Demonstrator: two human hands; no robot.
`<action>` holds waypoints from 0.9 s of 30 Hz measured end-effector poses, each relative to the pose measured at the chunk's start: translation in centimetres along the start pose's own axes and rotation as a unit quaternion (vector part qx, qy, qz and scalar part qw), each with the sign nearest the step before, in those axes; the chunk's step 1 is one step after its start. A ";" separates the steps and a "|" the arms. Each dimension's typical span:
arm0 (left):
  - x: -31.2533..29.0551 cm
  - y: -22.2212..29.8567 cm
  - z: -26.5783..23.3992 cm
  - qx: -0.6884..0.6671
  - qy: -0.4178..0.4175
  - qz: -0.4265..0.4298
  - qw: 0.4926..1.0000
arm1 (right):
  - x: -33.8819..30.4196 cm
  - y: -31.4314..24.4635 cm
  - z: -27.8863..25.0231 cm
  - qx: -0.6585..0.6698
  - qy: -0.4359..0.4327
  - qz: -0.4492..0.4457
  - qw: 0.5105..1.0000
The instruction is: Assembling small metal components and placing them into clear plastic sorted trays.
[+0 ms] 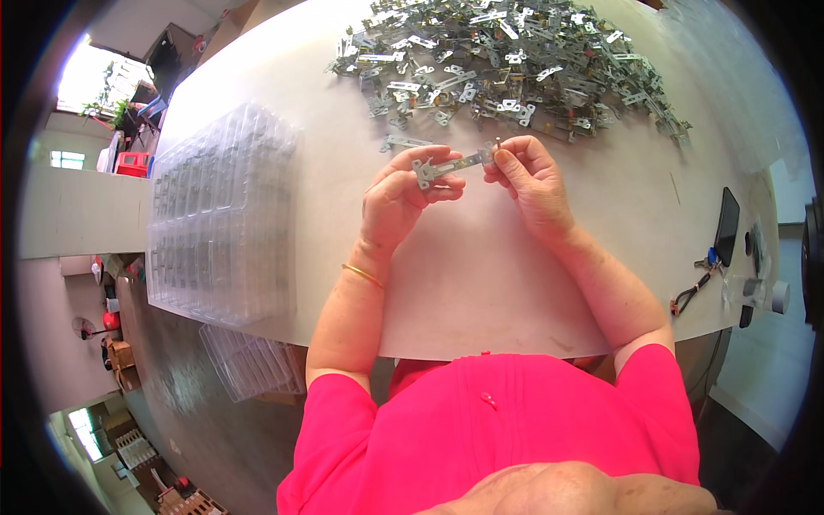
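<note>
A slim metal bracket (453, 165) with a flat slotted body and wider ends is held up over the table between my hands. The fingers and thumb of my left hand (396, 193) close round its left end. At its right end, my right hand (534, 184) pinches the tip, where a small upright pin shows by the thumb. Just beyond my hands lies another similar metal bracket (408, 142). Farther back is a large heap of metal brackets (506, 64), silver with some brassy parts.
Stacked clear plastic trays (223, 215) filled with parts stand on the white table (481, 283) at the left. More clear trays (249, 365) sit lower, beyond its front edge. A black phone (727, 225) and keys on a strap (691, 292) lie at the right.
</note>
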State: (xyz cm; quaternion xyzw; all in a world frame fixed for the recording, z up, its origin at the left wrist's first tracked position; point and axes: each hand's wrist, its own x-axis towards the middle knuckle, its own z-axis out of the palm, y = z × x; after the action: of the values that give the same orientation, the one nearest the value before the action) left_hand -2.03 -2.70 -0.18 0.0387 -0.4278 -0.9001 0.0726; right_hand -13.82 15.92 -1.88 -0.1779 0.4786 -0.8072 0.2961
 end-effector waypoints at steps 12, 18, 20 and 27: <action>0.3 -1.3 -0.1 0.174 0.043 0.087 0.980 | -0.3 0.7 0.6 -0.106 -0.018 0.008 0.994; -0.2 -0.5 0.8 0.193 0.061 0.020 0.979 | -1.3 -0.3 1.3 -0.130 -0.058 -0.007 0.990; -0.3 -0.5 1.1 0.211 0.066 -0.016 0.975 | -1.7 -0.8 1.7 -0.137 -0.060 -0.004 0.989; -0.3 -0.7 1.1 0.241 0.056 -0.025 0.968 | -1.9 -1.0 2.0 -0.169 -0.055 -0.016 0.984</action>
State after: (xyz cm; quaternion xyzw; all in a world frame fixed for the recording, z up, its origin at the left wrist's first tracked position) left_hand -1.95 -1.42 0.01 0.1163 -0.6265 -0.7682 0.0620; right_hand -11.55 16.16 -0.07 -0.2774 0.5883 -0.7080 0.2751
